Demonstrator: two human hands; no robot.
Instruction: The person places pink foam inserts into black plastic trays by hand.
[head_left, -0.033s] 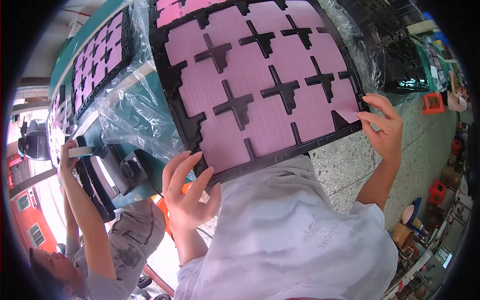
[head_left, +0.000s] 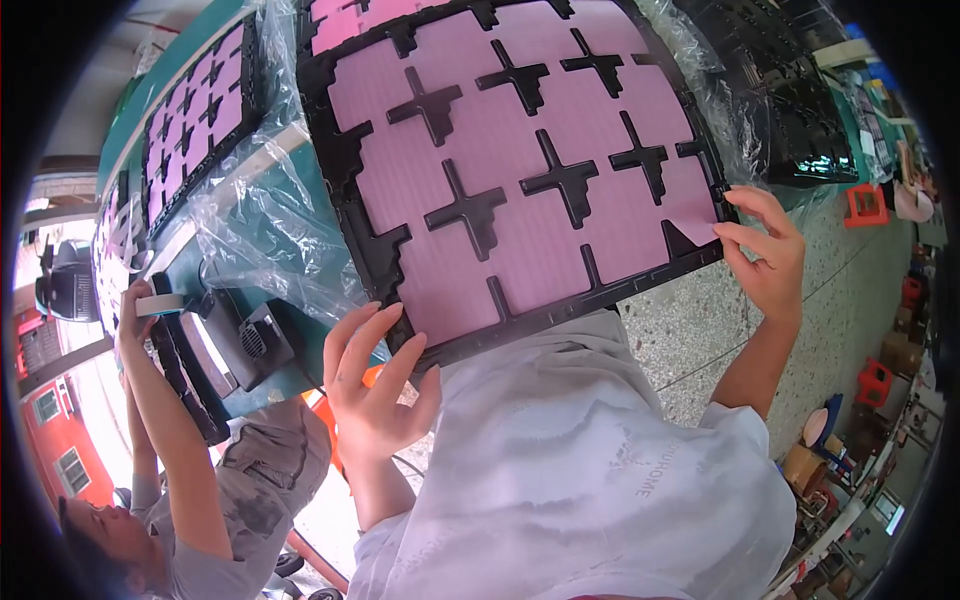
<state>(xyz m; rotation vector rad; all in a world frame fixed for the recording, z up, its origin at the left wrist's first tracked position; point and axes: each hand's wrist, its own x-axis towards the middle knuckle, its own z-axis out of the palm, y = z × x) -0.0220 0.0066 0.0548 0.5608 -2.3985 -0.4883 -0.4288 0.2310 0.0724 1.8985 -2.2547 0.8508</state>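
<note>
From where I stand, the tray (head_left: 620, 287) looks like smooth black plastic with a low sheen — the pink sheet (head_left: 540, 255) matt and paperlike, the clear film (head_left: 270, 245) crinkled and glossy, the shirt (head_left: 560, 430) soft cloth.

A dark green table (head_left: 316, 196) carries a black plastic tray with pink inserts (head_left: 200, 128) near its far edge, crumpled clear plastic film (head_left: 262, 236) across its left part, a boxy black vented device (head_left: 262, 336) by its near edge and glossy black plastic trays (head_left: 785, 105) towards its right.
</note>
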